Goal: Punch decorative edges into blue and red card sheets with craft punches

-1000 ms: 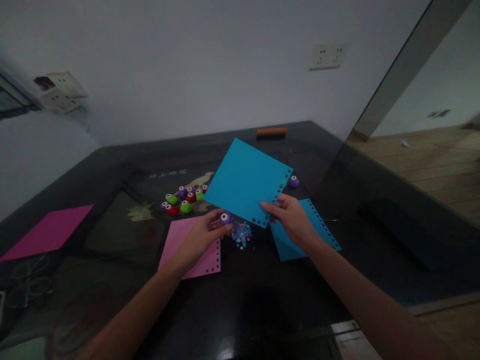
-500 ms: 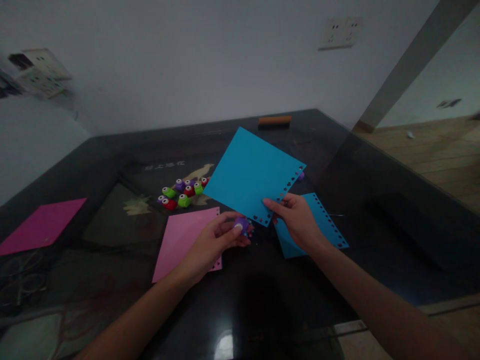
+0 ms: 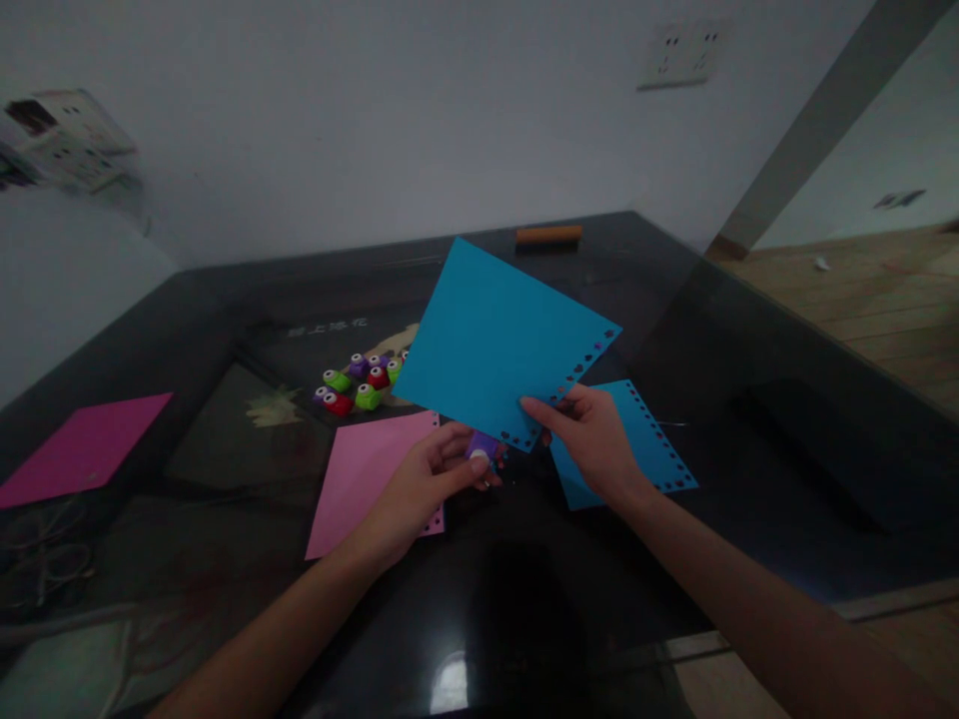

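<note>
My right hand (image 3: 588,434) pinches a square sheet of blue paper (image 3: 498,340) near its lower right edge, which has a row of small punched shapes. In my left hand (image 3: 439,474) is a purple craft punch (image 3: 481,446) with a white button, at the sheet's lower corner; whether the paper sits in its slot I cannot tell. Tiny punched bits lie just beside the punch. Beneath my left hand lies a pink sheet (image 3: 364,469) with punched edges. A second blue sheet (image 3: 636,434), punched along one side, rests under my right hand.
Several red, green and purple craft punches (image 3: 367,396) cluster behind the pink sheet, partly covered by the held paper. A magenta sheet (image 3: 90,449) lies at the far left of the dark table (image 3: 225,300). An orange-brown roll (image 3: 548,236) is at the back edge.
The held blue sheet has turned slightly and shifted left, its lower corner now closer over the purple punch. The punch has tilted in my left hand. My right hand has barely moved.
</note>
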A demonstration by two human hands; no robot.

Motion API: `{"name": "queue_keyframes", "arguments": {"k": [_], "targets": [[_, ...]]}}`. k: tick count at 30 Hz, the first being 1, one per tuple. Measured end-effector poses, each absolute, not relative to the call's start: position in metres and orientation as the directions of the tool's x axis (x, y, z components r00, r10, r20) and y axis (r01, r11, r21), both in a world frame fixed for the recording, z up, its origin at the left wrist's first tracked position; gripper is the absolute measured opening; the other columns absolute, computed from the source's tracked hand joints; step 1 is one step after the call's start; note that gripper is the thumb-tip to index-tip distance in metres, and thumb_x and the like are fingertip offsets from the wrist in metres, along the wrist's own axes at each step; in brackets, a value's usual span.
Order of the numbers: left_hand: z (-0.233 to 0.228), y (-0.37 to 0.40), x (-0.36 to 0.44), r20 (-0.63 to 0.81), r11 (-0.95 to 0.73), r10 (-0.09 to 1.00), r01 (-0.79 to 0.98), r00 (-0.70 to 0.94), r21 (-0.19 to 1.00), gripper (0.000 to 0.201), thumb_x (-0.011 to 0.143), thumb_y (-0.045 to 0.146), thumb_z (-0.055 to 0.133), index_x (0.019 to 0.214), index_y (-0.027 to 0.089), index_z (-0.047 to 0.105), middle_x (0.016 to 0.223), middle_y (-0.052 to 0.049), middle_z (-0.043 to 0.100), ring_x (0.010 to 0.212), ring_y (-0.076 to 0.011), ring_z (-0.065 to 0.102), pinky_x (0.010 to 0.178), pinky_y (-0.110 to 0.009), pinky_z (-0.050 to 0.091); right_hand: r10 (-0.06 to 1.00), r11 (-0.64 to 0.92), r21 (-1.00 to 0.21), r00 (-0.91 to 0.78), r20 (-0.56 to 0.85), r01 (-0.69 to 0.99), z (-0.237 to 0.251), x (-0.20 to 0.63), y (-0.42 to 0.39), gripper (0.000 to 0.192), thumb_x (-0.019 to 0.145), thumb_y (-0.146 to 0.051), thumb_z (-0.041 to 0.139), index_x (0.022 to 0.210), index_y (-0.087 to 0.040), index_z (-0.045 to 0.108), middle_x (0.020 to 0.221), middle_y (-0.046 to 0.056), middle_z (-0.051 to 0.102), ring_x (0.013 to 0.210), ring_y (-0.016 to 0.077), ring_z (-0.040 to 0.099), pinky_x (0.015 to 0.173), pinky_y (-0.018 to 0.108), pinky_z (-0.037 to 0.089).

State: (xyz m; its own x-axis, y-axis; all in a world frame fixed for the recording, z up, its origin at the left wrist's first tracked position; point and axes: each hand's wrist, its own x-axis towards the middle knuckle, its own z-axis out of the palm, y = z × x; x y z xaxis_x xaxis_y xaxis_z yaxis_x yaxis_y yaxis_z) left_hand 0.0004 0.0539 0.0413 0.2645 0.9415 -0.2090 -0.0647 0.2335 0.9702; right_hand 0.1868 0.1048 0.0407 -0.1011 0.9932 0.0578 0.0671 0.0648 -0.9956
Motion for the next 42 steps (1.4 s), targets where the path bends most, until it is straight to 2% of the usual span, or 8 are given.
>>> {"name": "queue_keyframes", "arguments": {"k": [4,18,26,32,37,42], "targets": [[0.043,0.054,0.001,-0.19,0.205,0.946,-0.033,0.262,0.978,0.031,0.078,0.034,0.067,0.104,0.018,0.061,0.1,-0.007,0.069,0.077,-0.0175,0.065,0.072,-0.028,0.047,0.992,0.075,-0.996,-0.109,0.069,0.057,0.042,0.186,0.104,0.029,0.069,-0.04,0.07,0.055,-0.019,0.055,0.046,-0.004,0.051,0.043,0.0099,0.045,0.043,0.024,0.034],[0.039,0.051,0.003,-0.199,0.23,0.953,-0.12,0.227,0.966,0.032,0.079,0.032,0.067,0.105,0.016,0.059,0.098,-0.008,0.068,0.08,-0.0182,0.065,0.078,-0.033,0.049,0.981,0.125,-0.987,-0.163,0.108,0.097,0.046,0.184,0.098,0.027,0.07,-0.039,0.069,0.057,-0.02,0.057,0.051,-0.003,0.052,0.048,0.0112,0.045,0.045,0.024,0.035],[0.032,0.051,0.002,-0.217,0.24,0.962,-0.129,0.168,0.962,0.033,0.074,0.036,0.072,0.097,0.013,0.064,0.086,-0.007,0.069,0.077,-0.0189,0.066,0.075,-0.032,0.051,0.965,0.117,-0.992,-0.241,0.102,0.049,0.046,0.179,0.096,0.019,0.07,-0.036,0.07,0.064,-0.019,0.063,0.063,-0.001,0.063,0.056,0.0133,0.052,0.056,0.027,0.043],[0.03,0.05,0.003,-0.244,0.276,0.953,-0.185,0.177,0.943,0.032,0.073,0.036,0.074,0.095,0.015,0.065,0.084,-0.004,0.068,0.071,-0.0151,0.064,0.071,-0.029,0.05,0.962,0.165,-0.971,-0.244,0.121,0.171,0.042,0.177,0.094,0.021,0.073,-0.037,0.068,0.063,-0.019,0.063,0.063,0.0,0.064,0.057,0.0145,0.052,0.057,0.028,0.042],[0.031,0.051,0.003,-0.255,0.28,0.953,-0.16,0.161,0.947,0.032,0.071,0.037,0.075,0.091,0.014,0.065,0.078,-0.003,0.066,0.066,-0.0141,0.062,0.063,-0.026,0.048,0.957,0.21,-0.946,-0.248,0.148,0.246,0.041,0.178,0.095,0.023,0.075,-0.037,0.066,0.062,-0.019,0.061,0.063,0.0,0.062,0.057,0.014,0.05,0.056,0.027,0.039],[0.033,0.053,0.003,-0.265,0.288,0.954,-0.177,0.142,0.941,0.03,0.069,0.037,0.076,0.085,0.014,0.066,0.075,-0.002,0.065,0.065,-0.0132,0.06,0.063,-0.026,0.048,0.949,0.252,-0.911,-0.267,0.166,0.328,0.044,0.181,0.096,0.031,0.076,-0.037,0.064,0.055,-0.019,0.052,0.055,-0.002,0.053,0.053,0.0116,0.043,0.052,0.025,0.033]]}}
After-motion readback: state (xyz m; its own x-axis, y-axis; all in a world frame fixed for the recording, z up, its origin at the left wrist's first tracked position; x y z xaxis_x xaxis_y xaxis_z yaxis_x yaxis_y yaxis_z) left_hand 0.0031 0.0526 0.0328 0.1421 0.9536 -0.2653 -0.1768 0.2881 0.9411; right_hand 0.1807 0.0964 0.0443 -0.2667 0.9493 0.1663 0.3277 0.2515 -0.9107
